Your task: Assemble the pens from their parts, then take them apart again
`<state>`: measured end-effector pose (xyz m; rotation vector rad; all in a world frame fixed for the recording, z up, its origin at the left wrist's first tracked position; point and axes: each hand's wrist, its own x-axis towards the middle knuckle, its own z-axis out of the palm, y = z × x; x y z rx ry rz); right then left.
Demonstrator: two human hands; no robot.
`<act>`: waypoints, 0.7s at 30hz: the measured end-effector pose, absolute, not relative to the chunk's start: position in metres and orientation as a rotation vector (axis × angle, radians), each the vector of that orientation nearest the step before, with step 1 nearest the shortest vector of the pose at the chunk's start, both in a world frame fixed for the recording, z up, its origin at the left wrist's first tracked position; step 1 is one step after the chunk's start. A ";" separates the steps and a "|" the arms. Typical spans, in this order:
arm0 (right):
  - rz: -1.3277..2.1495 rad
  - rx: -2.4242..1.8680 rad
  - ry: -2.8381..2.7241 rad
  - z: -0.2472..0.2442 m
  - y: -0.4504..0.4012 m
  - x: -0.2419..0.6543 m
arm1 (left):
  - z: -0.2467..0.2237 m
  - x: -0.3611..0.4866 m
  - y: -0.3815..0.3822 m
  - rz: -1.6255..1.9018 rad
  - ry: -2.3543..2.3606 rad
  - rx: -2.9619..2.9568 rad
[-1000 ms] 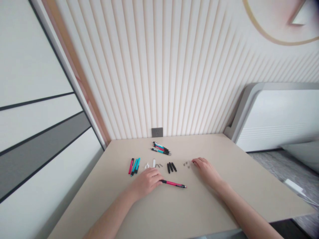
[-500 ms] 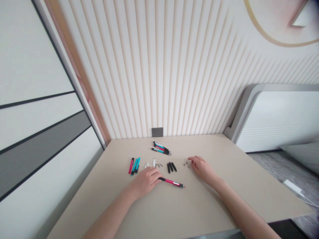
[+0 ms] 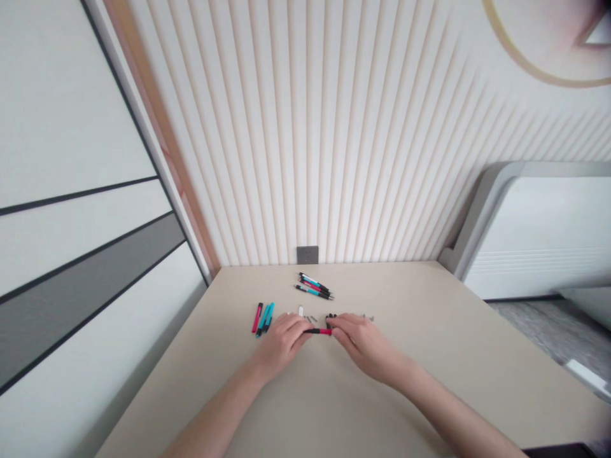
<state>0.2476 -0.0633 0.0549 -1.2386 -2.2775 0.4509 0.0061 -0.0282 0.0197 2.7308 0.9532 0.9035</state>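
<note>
A pink-and-black pen (image 3: 321, 331) lies crosswise between my hands, just above or on the table. My left hand (image 3: 285, 338) is closed round its black end at the left. At the pink end, my right hand (image 3: 363, 341) has its fingers closed about the pen; that end is hidden, and I cannot tell whether a small part is also in these fingers. Black pen grips (image 3: 330, 318) lie behind my right fingertips, partly covered. Beyond my left fingers are small springs (image 3: 310, 319) and a few white pieces (image 3: 300, 311).
Assembled pens (image 3: 314, 287) lie in a group toward the back of the table (image 3: 396, 286). Pink and blue pen barrels (image 3: 265, 319) are at the left. Small grey tips (image 3: 371, 318) show behind my right hand. A dark socket (image 3: 307, 255) is on the ribbed wall.
My right hand has moved left from the small grey tips to the pen's pink end. The pen in my left hand has turned to lie more level. The view has shifted slightly.
</note>
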 end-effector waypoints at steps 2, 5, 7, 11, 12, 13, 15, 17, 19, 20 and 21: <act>0.492 -1.328 -2.363 0.050 -0.057 0.229 | 0.020 0.005 -0.029 0.897 0.975 2.745; 0.428 -1.435 -2.386 0.032 -0.047 0.217 | 0.020 0.003 -0.029 0.855 0.993 2.762; 0.342 -1.439 -2.357 0.020 -0.046 0.216 | 0.019 0.002 -0.028 0.814 0.985 2.769; 0.144 -1.313 -2.362 0.011 -0.051 0.221 | 0.017 0.004 -0.027 0.668 0.977 2.785; 0.111 -1.283 -2.375 0.011 -0.053 0.223 | 0.017 0.004 -0.028 0.635 0.981 2.783; 0.097 -1.268 -2.385 0.012 -0.054 0.224 | 0.017 0.005 -0.028 0.615 0.984 2.774; 0.120 -1.282 -2.392 0.014 -0.055 0.226 | 0.018 0.005 -0.030 0.630 0.990 2.731; 0.185 -1.304 -2.383 0.015 -0.055 0.228 | 0.020 0.004 -0.031 0.687 0.998 2.673; 0.244 -1.284 -2.370 0.016 -0.056 0.229 | 0.021 0.003 -0.031 0.715 1.003 2.643; 0.260 -1.265 -2.360 0.015 -0.056 0.229 | 0.021 0.003 -0.031 0.716 1.005 2.644; 0.266 -1.248 -2.345 0.015 -0.056 0.229 | 0.020 0.003 -0.030 0.710 1.003 2.653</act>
